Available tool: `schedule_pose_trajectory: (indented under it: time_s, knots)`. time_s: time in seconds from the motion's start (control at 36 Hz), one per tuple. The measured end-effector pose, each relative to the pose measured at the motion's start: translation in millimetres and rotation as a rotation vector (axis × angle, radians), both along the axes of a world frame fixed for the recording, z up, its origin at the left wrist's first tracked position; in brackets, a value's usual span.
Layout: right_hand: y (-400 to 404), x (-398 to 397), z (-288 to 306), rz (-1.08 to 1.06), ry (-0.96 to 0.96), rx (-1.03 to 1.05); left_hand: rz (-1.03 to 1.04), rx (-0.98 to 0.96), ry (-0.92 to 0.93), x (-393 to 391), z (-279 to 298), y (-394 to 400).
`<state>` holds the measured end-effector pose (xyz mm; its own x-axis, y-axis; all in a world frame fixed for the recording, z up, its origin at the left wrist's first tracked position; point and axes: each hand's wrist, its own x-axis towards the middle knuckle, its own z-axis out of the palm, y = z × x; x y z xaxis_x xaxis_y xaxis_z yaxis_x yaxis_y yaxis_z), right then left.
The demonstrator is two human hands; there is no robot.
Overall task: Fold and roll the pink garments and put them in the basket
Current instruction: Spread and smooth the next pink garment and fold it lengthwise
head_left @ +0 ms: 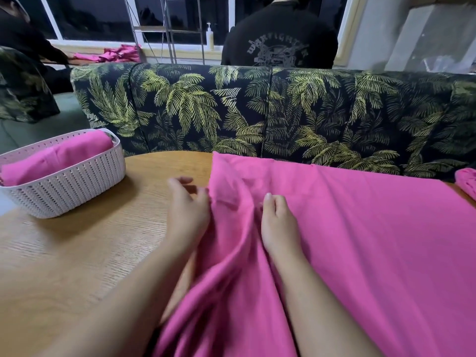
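Head view is showing a large pink garment (360, 240) lying spread over the right half of the round wooden surface (77, 253), its far edge reaching the back rim beside the palm-print sofa (257, 112) and its near part hanging off toward the person. The left hand (186, 210) is pinching the garment's left edge between thumb and fingers, the other fingers loosely curled and blurred, while the right hand (279, 222) is resting on top of the cloth with fingers bent inward, gathering a ridge of fabric; whether it is truly gripping a fold I cannot tell. Between the two hands the cloth is bunching into long creases. The white woven basket (67, 186) is sitting at the left of the surface, well apart from the hands, already holding one rolled pink garment (59, 158), and another pink bundle (467, 181) is peeking in at the right edge. The likely trouble from here is that a fold started over these wrinkles is going to come out crooked, giving a loose, lopsided roll. Weight hanging off the near edge may also be dragging the cloth off the surface once the hands are lifting. A bulky roll may be struggling to fit beside the one already in the basket.
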<state>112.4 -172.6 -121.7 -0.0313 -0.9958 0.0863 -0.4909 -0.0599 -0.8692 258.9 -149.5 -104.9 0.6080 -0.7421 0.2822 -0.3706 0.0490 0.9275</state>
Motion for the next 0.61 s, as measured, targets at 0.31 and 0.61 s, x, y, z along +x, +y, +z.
schedule_pose_trajectory:
  time_s: [0.31,0.61]
  knots:
    - [-2.4,-6.2,-13.6,0.129,0.687,0.058,0.304,0.322,-0.574,156.9,33.2,45.2]
    - [6.3,-7.6,-7.6,0.041,0.750,0.124,0.105,0.559,-0.587,130.0,-9.9,-9.5]
